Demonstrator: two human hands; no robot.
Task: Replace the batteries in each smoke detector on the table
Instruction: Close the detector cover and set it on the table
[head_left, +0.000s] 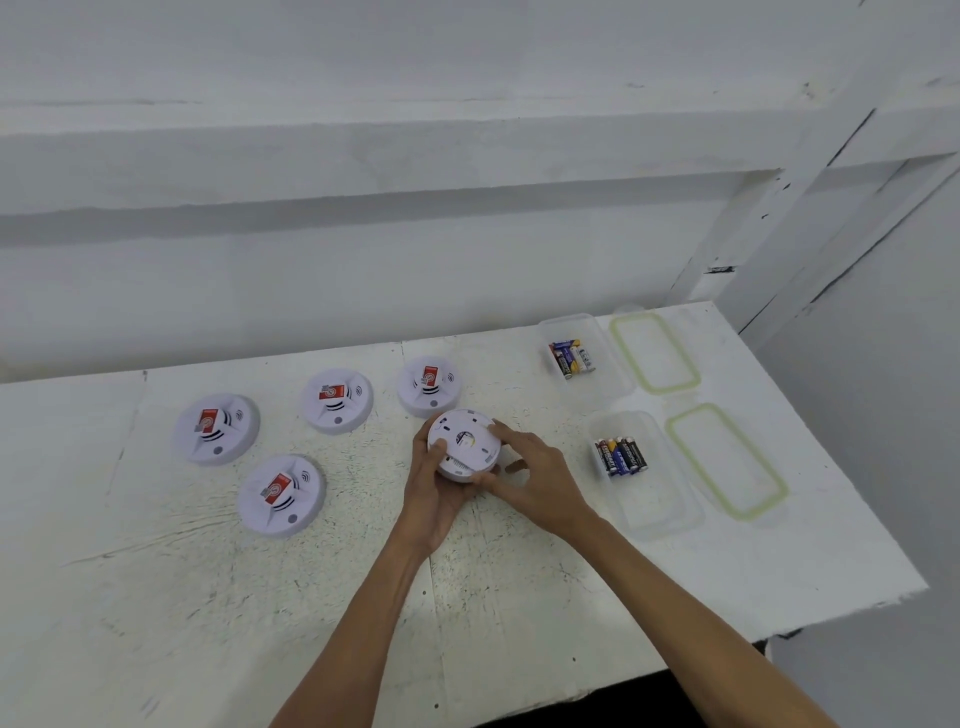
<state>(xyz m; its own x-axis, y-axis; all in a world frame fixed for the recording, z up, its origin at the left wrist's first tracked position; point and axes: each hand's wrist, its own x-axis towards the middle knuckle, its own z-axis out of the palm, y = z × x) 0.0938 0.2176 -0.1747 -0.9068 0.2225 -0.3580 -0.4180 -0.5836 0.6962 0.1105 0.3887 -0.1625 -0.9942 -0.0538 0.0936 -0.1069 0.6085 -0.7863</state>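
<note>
Gripping one detector (464, 446) underside-up with both hands over the tabletop (519, 597).
Clasped at its 8 o'clock rim by the left hand (434, 488), fingers curled, pinched at 3 o'clock by the right hand (535, 480); other detectors (281, 494) from 9 to 12 o'clock, batteries (621, 456) in a tub (649, 514) at 3 o'clock.

Four detectors (280, 493) stand toward the bench's (260, 623) back edge, left of middle. Boxes (654, 514) and lids (654, 353) line the right edge. The left hand (434, 493) and right hand (535, 478), gripping a fifth detector (465, 441), fill the gap between. The front strip lies bare.
</note>
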